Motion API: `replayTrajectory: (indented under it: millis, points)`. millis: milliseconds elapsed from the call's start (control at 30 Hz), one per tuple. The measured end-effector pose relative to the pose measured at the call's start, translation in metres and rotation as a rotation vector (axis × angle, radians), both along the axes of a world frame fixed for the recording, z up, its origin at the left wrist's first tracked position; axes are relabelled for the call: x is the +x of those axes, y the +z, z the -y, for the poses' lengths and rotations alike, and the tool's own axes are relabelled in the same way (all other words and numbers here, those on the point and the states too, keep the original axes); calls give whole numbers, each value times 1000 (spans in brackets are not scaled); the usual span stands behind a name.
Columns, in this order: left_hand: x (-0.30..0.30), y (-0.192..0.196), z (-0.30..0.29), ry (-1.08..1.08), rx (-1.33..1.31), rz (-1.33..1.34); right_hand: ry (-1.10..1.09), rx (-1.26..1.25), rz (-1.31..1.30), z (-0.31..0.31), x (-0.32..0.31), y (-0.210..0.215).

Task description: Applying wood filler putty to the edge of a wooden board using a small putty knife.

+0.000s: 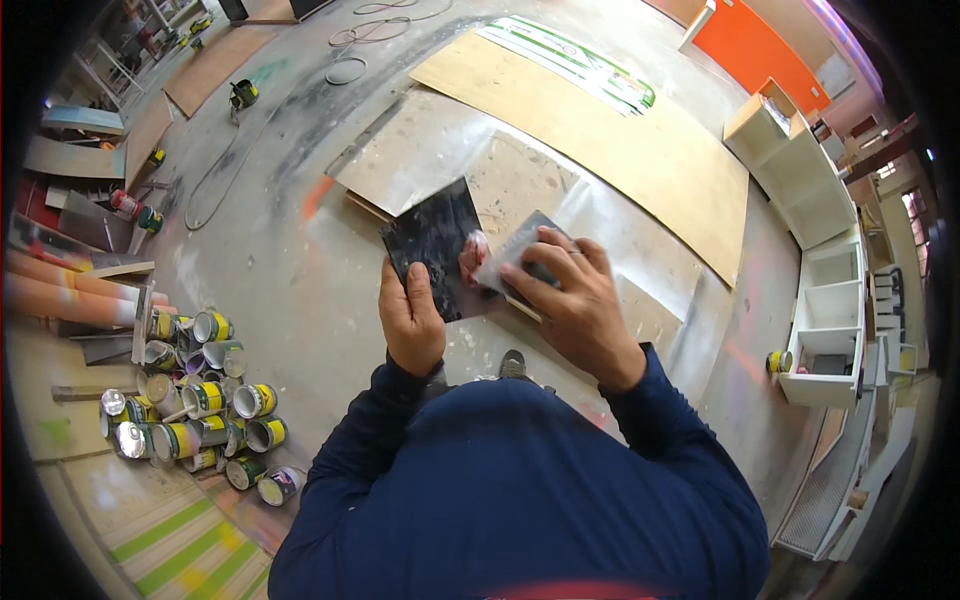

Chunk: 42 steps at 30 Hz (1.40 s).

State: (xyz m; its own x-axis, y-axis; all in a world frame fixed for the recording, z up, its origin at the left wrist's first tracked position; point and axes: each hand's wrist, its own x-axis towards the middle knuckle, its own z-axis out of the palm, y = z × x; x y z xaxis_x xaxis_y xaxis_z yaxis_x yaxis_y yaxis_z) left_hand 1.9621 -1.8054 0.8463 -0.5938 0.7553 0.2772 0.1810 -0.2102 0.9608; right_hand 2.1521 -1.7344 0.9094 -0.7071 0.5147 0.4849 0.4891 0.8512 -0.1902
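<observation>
Head view: near the middle of the frame, the left hand (412,322) is closed around the lower edge of a dark square plate (437,243), thumb lying on its face, holding it tilted up in front of the body. A pinkish dab of putty (472,256) sits on the plate's right edge. The right hand (572,305) is closed on a flat grey scraper blade (512,262), fingers spread across its back, and the blade's left edge touches the plate right at the pink dab. Both forearms come up from the lower edge in dark blue sleeves (520,490).

At the lower left of the frame, a heap of paint cans (205,400) lies on the floor (280,250), some on their sides. In the upper middle and upper right, large plywood sheets (620,150) lie flat on the floor. Along the right edge stand white open shelf units (830,320), and an orange panel (765,45) shows at the top right. Loose cables (345,60) coil at the top of the frame.
</observation>
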Motion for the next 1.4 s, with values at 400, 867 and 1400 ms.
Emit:
replayTrajectory:
  millis: [400,867,1400]
  points:
    - [-2,1,-5,-346,123,845,125,-218,-308,-2,-13,-36]
    - [5,-14,-17,167,118,272,17,-1379,-1275,24,6,-44]
    - [12,-5,-11,-456,-78,910,429,-286,-676,-3,6,-26]
